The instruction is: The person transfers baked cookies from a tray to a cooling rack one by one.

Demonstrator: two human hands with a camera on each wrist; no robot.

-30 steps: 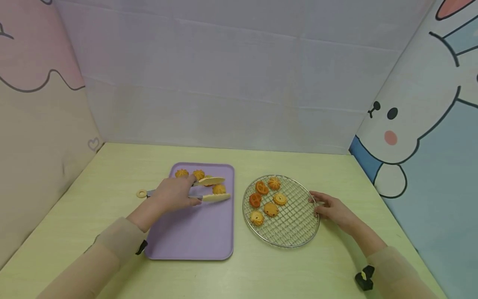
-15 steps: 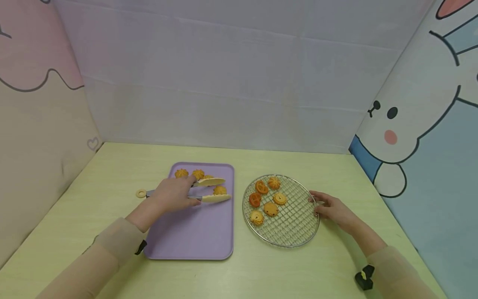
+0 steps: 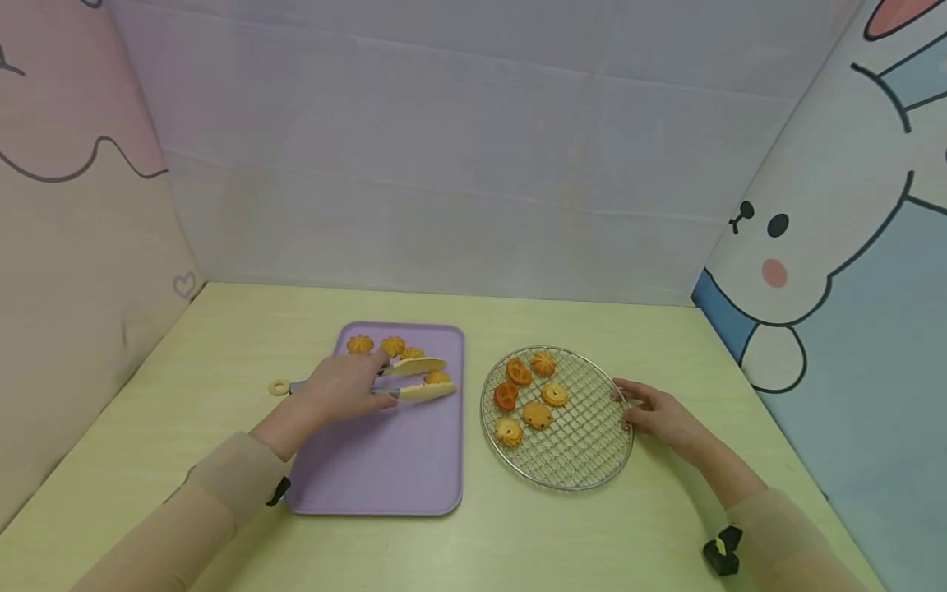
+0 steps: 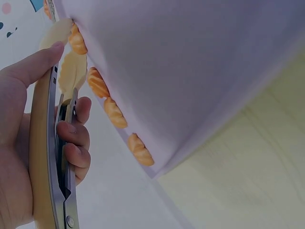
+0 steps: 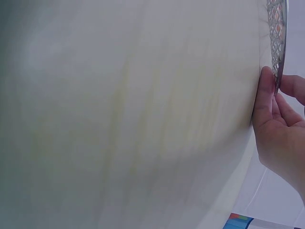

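My left hand (image 3: 336, 390) grips a pair of tongs (image 4: 45, 157) with cream tips and metal arms, over the purple tray (image 3: 377, 469). Between the spread tips sits one golden cookie (image 3: 437, 376), partly covered by the upper tip; whether both tips touch it I cannot tell. Several ridged cookies (image 4: 114, 113) line the tray's far end. On the right, my right hand (image 3: 662, 419) pinches the rim of a round wire rack (image 3: 584, 444), thumb and fingers on either side of the metal in the right wrist view. Several cookies (image 3: 537, 415) lie on the rack's left half.
Tray and rack lie side by side on a pale wooden table (image 3: 518, 543), with a narrow strip of tabletop between them. A white wall (image 3: 459, 164) closes off the back, and printed panels (image 3: 873, 329) stand at both sides.
The upper tip of the tongs has come down toward the lower one, narrowing the gap around the cookie. My right hand and the rack have stayed in place.
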